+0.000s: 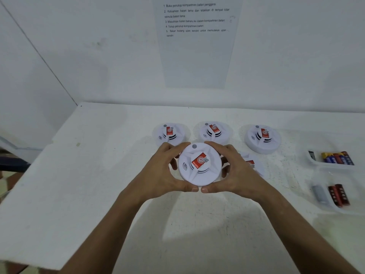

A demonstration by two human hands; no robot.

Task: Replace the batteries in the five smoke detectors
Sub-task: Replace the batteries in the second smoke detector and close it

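Head view: both hands, left hand (162, 171) and right hand (235, 171), have fingers (215, 145) clamped round one smoke detector (199, 165), held above the tabletop (98, 175). Twisting too hard could slip it onto the detector (251, 164) just behind the right fingers.

I see my two forearms bare right up to the near edge, with no sleeves on them. My left hand (158, 173) and right hand (237, 171) wear nothing; the thumbnails are short and plain.

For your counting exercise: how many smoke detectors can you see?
5: three in a back row, one held in both hands, one partly hidden behind the right hand.
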